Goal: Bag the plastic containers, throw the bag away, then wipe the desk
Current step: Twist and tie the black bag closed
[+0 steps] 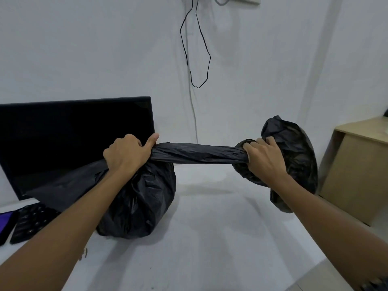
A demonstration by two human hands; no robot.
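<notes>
Both forearms reach in from six o'clock. Left hand (128, 153) has its fingers curled tight round the neck of the black rubbish bag (142, 198), which sits on the white desk (210, 227) at centre. Right hand (262, 159), at three o'clock, grips the bunched loose end. Judging by this, the neck is being twisted shut: keep it taut, then knot close to the bulge.

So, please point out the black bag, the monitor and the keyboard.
black bag (144, 198): head view, its full rounded body on the desk.
monitor (73, 139): head view, middle of dark screen.
keyboard (31, 223): head view, its keys.
</notes>
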